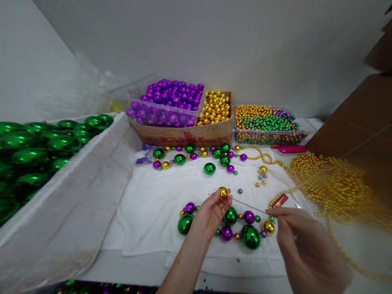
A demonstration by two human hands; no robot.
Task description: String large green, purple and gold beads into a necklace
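Note:
My left hand (pixel 212 214) pinches a shiny gold bead (pixel 223 193) between thumb and fingers above the white cloth (pixel 147 224). From the bead a thin straight wire (pixel 249 205) runs to my right hand (pixel 301 241), whose thumb and forefinger are closed on its other end. Whether the wire passes through the bead is hidden by the left fingers. Below both hands lies a strand of green, purple and gold beads (pixel 251 237), partly covered by my left wrist. A loose purple bead (pixel 240 191) rests just beyond the wire.
Green ornaments fill a white foam box (pixel 76 228) at left. Behind stand a clear tub of purple beads (pixel 171 98), a cardboard box (pixel 183 134) with gold beads, and a tray of small mixed beads (pixel 269 122). Gold bead chains (pixel 333 192) heap up at right, near a pink-handled tool (pixel 292 149).

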